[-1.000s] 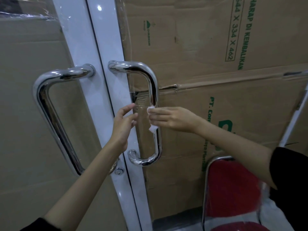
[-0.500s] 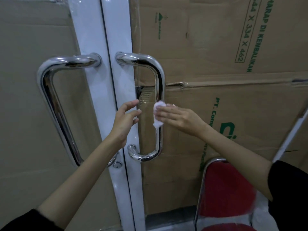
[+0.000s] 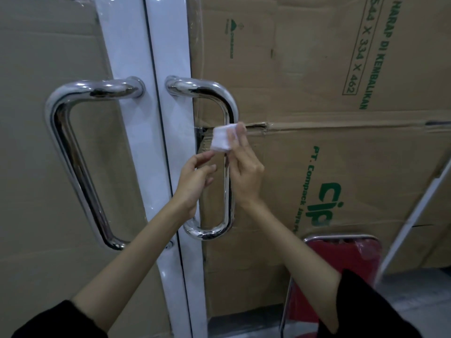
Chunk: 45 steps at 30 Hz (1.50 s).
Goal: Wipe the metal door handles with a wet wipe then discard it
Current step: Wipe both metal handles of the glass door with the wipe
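I see my right hand (image 3: 246, 172) with its grip closed on the folded wet wipe (image 3: 223, 139), pressing it against the upright bar of the right door handle (image 3: 228, 152), near its upper bend. At nine o'clock of that hand, my left hand (image 3: 195, 181) hovers, grip loosely open, holding nothing. The left door handle (image 3: 70, 152) stands untouched.
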Tool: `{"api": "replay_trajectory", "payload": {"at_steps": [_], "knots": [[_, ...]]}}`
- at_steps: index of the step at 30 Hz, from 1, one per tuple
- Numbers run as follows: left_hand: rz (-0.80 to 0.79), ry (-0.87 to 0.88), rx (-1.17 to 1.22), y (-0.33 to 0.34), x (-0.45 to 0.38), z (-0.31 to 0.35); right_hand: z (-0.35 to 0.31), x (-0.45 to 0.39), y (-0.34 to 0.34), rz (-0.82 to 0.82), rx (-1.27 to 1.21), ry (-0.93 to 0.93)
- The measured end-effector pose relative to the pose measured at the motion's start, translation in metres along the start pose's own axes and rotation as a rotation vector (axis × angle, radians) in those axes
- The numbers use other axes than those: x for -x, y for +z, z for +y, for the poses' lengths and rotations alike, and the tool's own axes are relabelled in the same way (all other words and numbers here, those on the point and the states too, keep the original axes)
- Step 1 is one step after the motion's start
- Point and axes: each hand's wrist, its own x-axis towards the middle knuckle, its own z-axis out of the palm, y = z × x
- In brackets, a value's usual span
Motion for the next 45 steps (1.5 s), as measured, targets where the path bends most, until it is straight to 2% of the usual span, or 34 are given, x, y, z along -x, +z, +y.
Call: {"api": "replay_trajectory", "payload": {"at_steps": [3,6,9,12,15,16,20,21,23,25,27,29,31,33,34,35,39,41,45], "knots": [[-0.014,0.001,0.001,0.000,0.001,-0.002,-0.024,0.015,0.009,0.145,-0.410,0.655],[0.004,-0.002,0.001,-0.011,0.002,-0.003,-0.018,0.034,0.006,0.140,-0.554,0.951],[0.031,-0.037,0.017,-0.021,0.002,-0.003,-0.010,0.022,-0.007,-0.037,-0.595,1.178],[0.033,-0.051,0.030,-0.022,0.002,0.000,-0.008,-0.013,-0.010,-0.183,-0.742,1.148],[0.018,-0.061,0.022,-0.017,0.003,0.002,-0.004,-0.033,-0.005,-0.206,-1.010,1.118],[0.013,-0.066,0.018,-0.016,0.004,0.002,0.002,-0.030,-0.006,-0.262,-1.003,1.133],[-0.011,-0.079,-0.003,-0.020,0.007,-0.001,0.022,-0.008,-0.021,-0.684,-0.750,1.159],[-0.011,-0.079,-0.009,-0.022,0.007,-0.001,0.024,-0.010,-0.022,-0.711,-0.715,1.167],[-0.004,-0.078,-0.013,-0.025,0.006,-0.001,0.015,-0.023,-0.023,-0.610,-0.724,1.158],[0.003,-0.076,-0.014,-0.024,0.004,-0.001,0.003,-0.030,-0.013,-0.369,-0.771,1.110],[0.014,-0.073,-0.009,-0.021,0.003,-0.004,-0.007,-0.016,0.001,-0.106,-0.673,1.019],[0.027,-0.077,0.001,-0.015,0.004,-0.008,-0.011,0.016,0.010,0.018,-0.539,0.986],[0.031,-0.093,0.009,-0.010,0.005,-0.015,-0.009,0.039,0.004,-0.003,-0.505,1.143],[0.025,-0.108,0.008,-0.007,0.007,-0.022,-0.004,0.042,-0.009,-0.117,-0.546,1.338],[0.022,-0.111,0.005,-0.006,0.008,-0.024,-0.003,0.037,-0.013,-0.155,-0.529,1.356],[0.022,-0.118,0.001,-0.005,0.008,-0.027,-0.004,0.031,-0.014,-0.152,-0.518,1.318],[0.020,-0.117,0.002,0.002,0.010,-0.030,-0.019,0.016,-0.004,-0.003,-0.481,0.952],[0.019,-0.122,0.016,0.003,0.014,-0.033,-0.024,0.026,-0.006,-0.005,-0.477,0.951],[0.026,-0.143,0.017,-0.006,0.029,-0.048,-0.010,0.058,-0.027,-0.082,-0.406,1.171]]}}
